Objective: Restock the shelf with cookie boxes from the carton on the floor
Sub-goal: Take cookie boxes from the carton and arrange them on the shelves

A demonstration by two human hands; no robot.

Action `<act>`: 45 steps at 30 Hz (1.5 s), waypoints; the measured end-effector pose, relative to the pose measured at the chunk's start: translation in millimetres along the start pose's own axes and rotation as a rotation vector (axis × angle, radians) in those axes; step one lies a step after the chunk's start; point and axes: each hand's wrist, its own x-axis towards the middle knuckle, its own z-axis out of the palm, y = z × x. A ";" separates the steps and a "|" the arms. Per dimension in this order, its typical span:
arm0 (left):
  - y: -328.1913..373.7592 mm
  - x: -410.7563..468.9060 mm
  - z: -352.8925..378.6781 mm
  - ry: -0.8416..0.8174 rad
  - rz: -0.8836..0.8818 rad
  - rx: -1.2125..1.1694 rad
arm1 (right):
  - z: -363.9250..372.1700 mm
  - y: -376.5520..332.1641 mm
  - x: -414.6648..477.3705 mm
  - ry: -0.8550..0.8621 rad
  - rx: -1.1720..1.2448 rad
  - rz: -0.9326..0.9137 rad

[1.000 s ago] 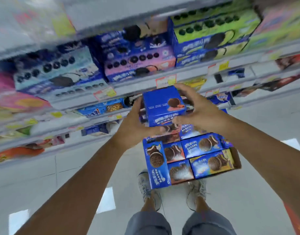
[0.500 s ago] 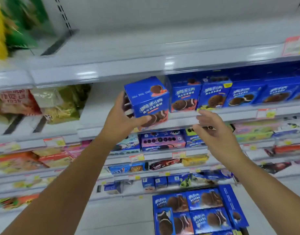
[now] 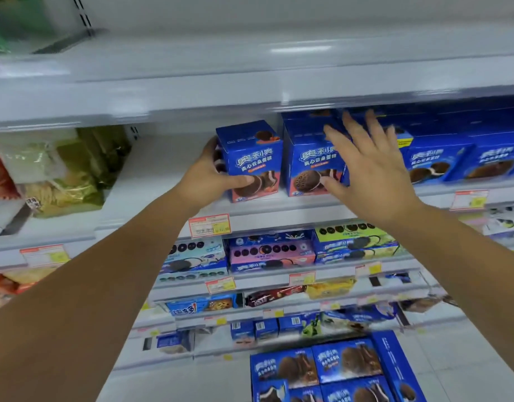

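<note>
Cookie box (image 3: 251,161) is gripped in my left hand (image 3: 205,177); right hand (image 3: 369,169) splayed empty; I'd slide it flush against its neighbour (image 3: 312,161) on the shelf (image 3: 279,206).

This is a shop aisle, a supermarket or convenience store. White metal shelving (image 3: 250,91) rises in tiers, each edge carrying red-and-yellow price tags (image 3: 210,225). Rows of blue cookie boxes (image 3: 441,161) face outward, with packaged snacks (image 3: 61,175) to the left. A full carton of cookie boxes (image 3: 337,369) sits on the pale tiled floor (image 3: 464,352).
</note>
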 end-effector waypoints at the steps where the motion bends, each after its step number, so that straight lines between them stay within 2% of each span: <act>1: -2.6 0.1 0.9 0.001 -0.006 -0.017 | 2.0 2.0 5.3 -0.011 -0.018 0.001; 12: -4.9 -6.5 -7.1 -0.026 -0.017 0.017 | 20.6 14.1 60.8 -0.128 -0.094 -0.009; 21: 4.3 -14.6 6.1 -0.077 0.016 -0.003 | 6.8 21.5 80.7 -0.387 -0.114 -0.060; 27: 9.9 -10.8 15.1 -0.103 0.038 0.041 | 5.1 20.2 70.7 -0.259 -0.048 -0.056; 35: 7.8 -12.7 13.2 -0.089 0.003 0.040 | 7.6 12.0 95.7 -0.402 -0.162 -0.038; 42: 6.9 0.9 28.5 -0.125 0.033 0.025 | -4.6 31.0 70.2 -0.285 -0.057 -0.015; 45: 8.5 8.8 41.6 -0.134 0.047 0.013 | -8.4 48.9 61.4 -0.294 -0.034 0.038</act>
